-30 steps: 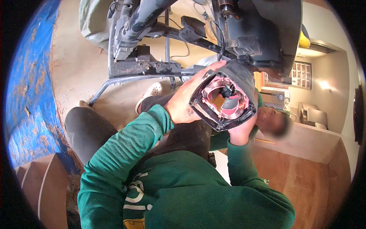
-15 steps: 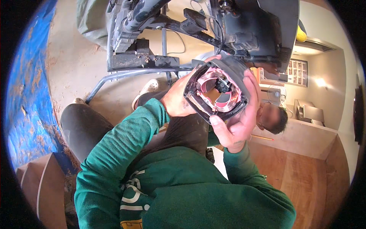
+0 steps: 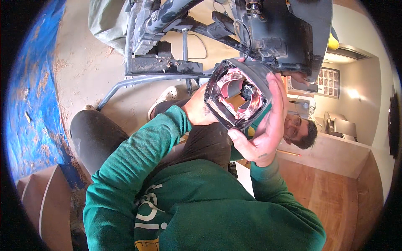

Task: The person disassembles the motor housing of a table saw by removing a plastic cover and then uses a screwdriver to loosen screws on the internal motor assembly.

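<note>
The housing [image 3: 253, 72] is black, squarish and scuffed, its open end showing copper coils [image 3: 231, 77] and a pink lining [image 3: 223, 89]. It is held up on the near side of the dark machine [image 3: 289, 42]. The left grip [image 3: 199, 109] grasps its left side, fingers mostly hidden behind; the right grip [image 3: 268, 136] grasps its right side, thumb by the near corner. White lettering [image 3: 147, 211], partly lost in folds, and a yellow print [image 3: 147, 245] mark the green sweater [image 3: 234, 209].
</note>
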`<action>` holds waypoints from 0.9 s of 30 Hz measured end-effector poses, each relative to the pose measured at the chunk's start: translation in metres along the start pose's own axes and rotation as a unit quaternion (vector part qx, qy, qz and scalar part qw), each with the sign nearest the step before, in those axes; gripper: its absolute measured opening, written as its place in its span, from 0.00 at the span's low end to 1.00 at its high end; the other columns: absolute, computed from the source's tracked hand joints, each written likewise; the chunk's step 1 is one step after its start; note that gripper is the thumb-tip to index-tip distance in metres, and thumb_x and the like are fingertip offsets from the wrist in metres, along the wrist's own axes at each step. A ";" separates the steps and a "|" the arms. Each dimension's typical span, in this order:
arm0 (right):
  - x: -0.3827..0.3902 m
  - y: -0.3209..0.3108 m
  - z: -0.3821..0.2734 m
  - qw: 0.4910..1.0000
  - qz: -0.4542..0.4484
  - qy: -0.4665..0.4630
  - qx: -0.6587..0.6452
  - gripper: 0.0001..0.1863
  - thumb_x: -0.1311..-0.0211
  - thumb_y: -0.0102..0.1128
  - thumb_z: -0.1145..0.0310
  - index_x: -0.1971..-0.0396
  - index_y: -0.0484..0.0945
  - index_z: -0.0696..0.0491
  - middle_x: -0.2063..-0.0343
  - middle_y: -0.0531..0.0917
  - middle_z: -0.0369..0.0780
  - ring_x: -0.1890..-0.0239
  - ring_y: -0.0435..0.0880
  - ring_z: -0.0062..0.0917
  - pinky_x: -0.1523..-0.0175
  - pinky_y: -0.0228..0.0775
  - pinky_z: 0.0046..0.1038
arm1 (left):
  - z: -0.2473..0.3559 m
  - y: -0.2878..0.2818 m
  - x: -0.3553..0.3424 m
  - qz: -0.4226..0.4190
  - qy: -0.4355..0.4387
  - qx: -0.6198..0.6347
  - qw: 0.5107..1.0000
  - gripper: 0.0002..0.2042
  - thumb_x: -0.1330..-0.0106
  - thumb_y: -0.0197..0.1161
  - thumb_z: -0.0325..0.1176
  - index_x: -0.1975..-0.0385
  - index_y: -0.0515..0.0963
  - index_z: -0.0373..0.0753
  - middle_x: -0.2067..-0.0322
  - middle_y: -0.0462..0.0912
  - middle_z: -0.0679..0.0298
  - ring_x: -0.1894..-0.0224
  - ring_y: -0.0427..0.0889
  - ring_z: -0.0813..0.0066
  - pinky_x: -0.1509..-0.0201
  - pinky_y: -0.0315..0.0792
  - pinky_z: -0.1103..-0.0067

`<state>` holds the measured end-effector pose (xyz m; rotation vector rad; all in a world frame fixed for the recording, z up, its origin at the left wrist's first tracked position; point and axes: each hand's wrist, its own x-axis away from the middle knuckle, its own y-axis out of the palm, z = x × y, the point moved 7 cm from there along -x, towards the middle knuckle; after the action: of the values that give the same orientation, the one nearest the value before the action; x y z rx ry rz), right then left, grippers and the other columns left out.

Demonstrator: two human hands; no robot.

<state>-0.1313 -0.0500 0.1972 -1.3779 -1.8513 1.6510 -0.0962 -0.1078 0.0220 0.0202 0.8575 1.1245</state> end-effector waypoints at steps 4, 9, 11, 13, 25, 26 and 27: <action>-0.002 -0.005 -0.001 1.000 0.005 -0.008 -0.007 0.58 0.56 0.84 0.53 0.28 0.65 0.65 0.28 0.68 0.57 0.23 0.62 0.58 0.19 0.46 0.55 | -0.011 0.004 0.009 0.094 -0.019 0.129 0.987 0.32 0.46 0.81 0.40 0.40 0.80 0.39 0.42 0.83 0.54 0.41 0.82 0.59 0.34 0.73 0.65; -0.012 -0.017 -0.032 0.984 -0.025 -0.110 0.134 0.50 0.60 0.89 0.47 0.35 0.78 0.52 0.26 0.63 0.55 0.22 0.59 0.56 0.19 0.47 0.57 | -0.038 0.008 0.021 0.046 -0.028 0.069 0.996 0.23 0.45 0.81 0.42 0.50 0.85 0.41 0.51 0.87 0.57 0.49 0.86 0.60 0.40 0.77 0.64; -0.023 -0.016 -0.044 0.958 -0.104 -0.128 0.233 0.40 0.63 0.89 0.48 0.46 0.86 0.45 0.27 0.68 0.52 0.21 0.56 0.58 0.20 0.40 0.63 | -0.009 0.008 0.007 0.060 -0.017 0.072 0.995 0.25 0.43 0.79 0.43 0.46 0.83 0.41 0.48 0.86 0.55 0.46 0.85 0.58 0.38 0.76 0.63; -0.033 -0.009 -0.054 0.924 -0.178 -0.163 0.296 0.34 0.66 0.88 0.49 0.52 0.91 0.41 0.29 0.72 0.48 0.21 0.55 0.59 0.20 0.35 0.66 | 0.009 0.006 0.000 0.022 -0.033 0.065 0.997 0.31 0.40 0.77 0.46 0.37 0.77 0.40 0.42 0.83 0.52 0.41 0.83 0.55 0.33 0.74 0.62; -0.063 0.047 -0.080 0.838 -0.355 -0.260 0.323 0.13 0.41 0.67 0.69 0.60 0.90 0.59 0.29 0.76 0.37 0.23 0.65 0.46 0.27 0.41 0.77 | 0.045 0.001 -0.013 0.054 -0.007 0.148 0.988 0.33 0.35 0.69 0.34 0.29 0.67 0.37 0.34 0.73 0.49 0.32 0.75 0.54 0.28 0.70 0.62; -0.066 0.048 -0.081 0.838 -0.355 -0.258 0.324 0.13 0.41 0.66 0.70 0.60 0.90 0.59 0.29 0.76 0.38 0.23 0.65 0.46 0.27 0.41 0.78 | 0.044 0.001 -0.013 0.059 0.000 0.137 0.989 0.33 0.34 0.69 0.35 0.29 0.68 0.37 0.34 0.74 0.49 0.33 0.75 0.55 0.28 0.70 0.62; -0.066 0.048 -0.082 0.836 -0.365 -0.256 0.319 0.12 0.42 0.66 0.71 0.60 0.90 0.59 0.29 0.75 0.38 0.22 0.64 0.46 0.27 0.40 0.77 | 0.042 0.001 -0.012 0.065 0.007 0.126 0.990 0.33 0.34 0.69 0.35 0.29 0.68 0.37 0.34 0.74 0.49 0.33 0.76 0.55 0.28 0.71 0.62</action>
<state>-0.0162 -0.0596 0.2026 0.0768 -1.4947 1.9771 -0.0729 -0.1003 0.0584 0.2809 1.0191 1.1316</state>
